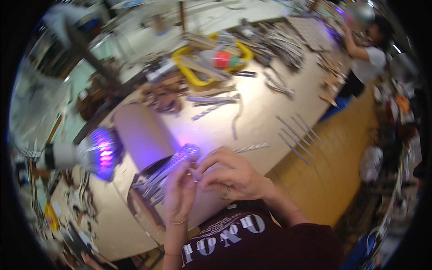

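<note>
Strips (157,178) beside left hand (181,191), probably light, bendable, best held mid-length; fingers (217,158) there and on right hand (236,176) curled close together, grip unclear.

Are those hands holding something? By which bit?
The left hand and right hand are close together, but it's too blurred to tell whether they hold anything, or where.

The left grip (180,191) points upward, fingertips close beside the right grip's (232,175) curled fingers.
</note>
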The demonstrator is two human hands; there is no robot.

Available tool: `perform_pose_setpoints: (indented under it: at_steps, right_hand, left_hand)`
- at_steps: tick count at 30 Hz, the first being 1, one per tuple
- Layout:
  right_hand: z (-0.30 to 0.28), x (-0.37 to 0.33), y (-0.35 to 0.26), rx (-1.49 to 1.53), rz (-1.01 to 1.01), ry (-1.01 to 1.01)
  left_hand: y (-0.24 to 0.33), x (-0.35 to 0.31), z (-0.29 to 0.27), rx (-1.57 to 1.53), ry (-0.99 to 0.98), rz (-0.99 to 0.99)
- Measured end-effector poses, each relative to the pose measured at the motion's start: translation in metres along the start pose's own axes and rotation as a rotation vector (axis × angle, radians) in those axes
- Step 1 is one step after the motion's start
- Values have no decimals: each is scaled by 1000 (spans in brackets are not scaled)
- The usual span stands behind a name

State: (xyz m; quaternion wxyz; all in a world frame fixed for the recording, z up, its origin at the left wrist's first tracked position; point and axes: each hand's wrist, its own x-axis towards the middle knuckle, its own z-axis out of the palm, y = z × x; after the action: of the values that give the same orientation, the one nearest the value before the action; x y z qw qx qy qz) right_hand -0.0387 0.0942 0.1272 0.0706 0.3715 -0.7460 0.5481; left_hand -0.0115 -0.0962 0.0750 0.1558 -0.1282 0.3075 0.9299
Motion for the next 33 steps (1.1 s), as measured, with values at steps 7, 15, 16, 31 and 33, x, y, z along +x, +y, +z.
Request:
perform_pose_setpoints:
  at_steps: [7, 15, 16, 31, 33]
  right_hand:
    - [-88, -57, -15, 835, -246, 356]
    - [-208, -155, 18, -241, 680, 832]
    - [-219, -161, 43, -293, 858, 727]
    - [-267, -182, 177, -921, 1576, 422]
    - [-263, -177, 166, -924, 1694, 340]
  left_hand:
    - [16, 7, -27, -62, 42, 127]
    - [-15, -8, -31, 645, 114, 519]
    - [-23, -11, -29, 733, 59, 493]
    - [-62, -30, -34, 1167, -60, 335]
    - [-62, -27, -30, 1183, -89, 362]
